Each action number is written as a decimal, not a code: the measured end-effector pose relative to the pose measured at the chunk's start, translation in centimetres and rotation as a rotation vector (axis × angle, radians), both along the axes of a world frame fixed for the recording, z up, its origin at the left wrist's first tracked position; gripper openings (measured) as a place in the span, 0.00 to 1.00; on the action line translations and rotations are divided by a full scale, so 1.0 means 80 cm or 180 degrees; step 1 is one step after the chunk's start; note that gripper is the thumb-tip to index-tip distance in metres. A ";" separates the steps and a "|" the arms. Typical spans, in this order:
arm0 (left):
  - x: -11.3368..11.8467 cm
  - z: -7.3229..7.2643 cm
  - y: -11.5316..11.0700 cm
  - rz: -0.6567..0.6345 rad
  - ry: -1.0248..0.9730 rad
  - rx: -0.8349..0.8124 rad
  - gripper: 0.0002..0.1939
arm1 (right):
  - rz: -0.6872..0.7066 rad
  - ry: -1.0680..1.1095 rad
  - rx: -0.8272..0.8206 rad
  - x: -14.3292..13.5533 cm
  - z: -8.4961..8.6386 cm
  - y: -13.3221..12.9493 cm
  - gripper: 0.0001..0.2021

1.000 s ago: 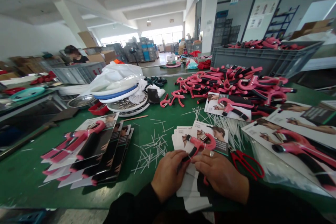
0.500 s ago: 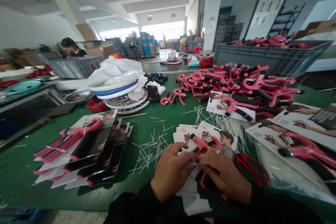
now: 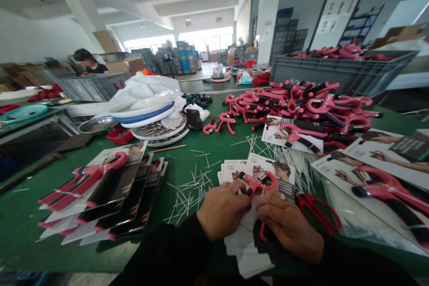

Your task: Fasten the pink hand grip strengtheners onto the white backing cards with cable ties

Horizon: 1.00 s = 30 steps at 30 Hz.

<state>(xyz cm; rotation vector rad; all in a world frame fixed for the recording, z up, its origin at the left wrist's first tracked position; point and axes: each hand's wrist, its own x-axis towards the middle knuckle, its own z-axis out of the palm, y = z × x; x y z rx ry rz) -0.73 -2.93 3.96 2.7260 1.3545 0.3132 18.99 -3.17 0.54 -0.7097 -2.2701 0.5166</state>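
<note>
Curved pink tool lies partly under fingers on flat card

green worktable, bearing loose white strips at centre. behind them lies a thin stick; farther back, heaped pink tools.

black long sleeves, silvery ring on the right hand

Print shows in several places, none legible.
White characters mark the far-right crate, red marks the far-left crate; lettering on the near cards and far-right wall posters is too small or blurred.
</note>
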 end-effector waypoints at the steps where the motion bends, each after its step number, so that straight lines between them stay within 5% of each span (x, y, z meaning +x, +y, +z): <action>1: 0.001 0.002 0.000 0.0026 0.0034 -0.0028 0.07 | -0.0039 0.0028 -0.0047 0.001 0.001 -0.002 0.08; 9: 0.011 -0.007 -0.008 0.0540 -0.0164 -0.0141 0.07 | -0.0104 -0.0572 0.0409 0.017 0.018 -0.016 0.09; 14: 0.008 -0.018 -0.013 0.0588 -0.0591 -0.0254 0.10 | -0.1701 -0.1323 0.0750 0.090 0.006 -0.017 0.11; 16: 0.008 -0.022 -0.014 0.0570 -0.0812 -0.0212 0.10 | -0.1891 -0.1775 0.0643 0.111 -0.007 -0.017 0.16; 20: 0.017 -0.022 -0.016 0.0601 -0.1140 0.0013 0.10 | -0.2060 -0.2324 0.0198 0.110 -0.013 -0.014 0.20; 24: 0.037 -0.013 -0.018 0.0865 -0.0863 0.0142 0.10 | -0.2087 -0.2279 -0.0409 0.100 0.018 0.000 0.25; 30: 0.055 -0.008 -0.006 0.0975 -0.0643 0.0067 0.06 | -0.1458 -0.1258 -0.2625 0.140 0.051 0.000 0.32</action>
